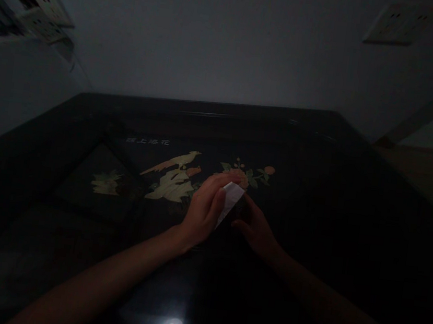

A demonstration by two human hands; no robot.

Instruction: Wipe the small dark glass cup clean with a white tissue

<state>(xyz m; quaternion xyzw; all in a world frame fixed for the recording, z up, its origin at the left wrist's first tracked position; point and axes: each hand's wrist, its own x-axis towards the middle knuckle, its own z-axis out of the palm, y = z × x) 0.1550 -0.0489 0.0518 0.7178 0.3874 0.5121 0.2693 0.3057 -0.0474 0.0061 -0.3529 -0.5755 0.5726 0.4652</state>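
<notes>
Pinching the paper (231, 196) between thumb and fingers, the left hand (204, 203) is holding it over the middle of the tabletop (306, 204), short of its far edge. The right hand (258, 231) is sitting alongside, fingers bent, grip indiscernible; uneven pulling would be risking a tear.

The left hand (205, 203) is bent into a grasp, its fingers curved forward and over, its thumb (217, 207) raised along the side facing the right hand (258, 227). The left wrist (183, 238) looks nearly straight, and the bare left forearm (107, 280) slants back and outward from the left hand. Just to the right of the left hand, the right hand is in shadow, its thumb and forefinger apart and pointing toward the left hand. The bare right forearm (322, 296) slopes away from the left hand, into darkness.
</notes>
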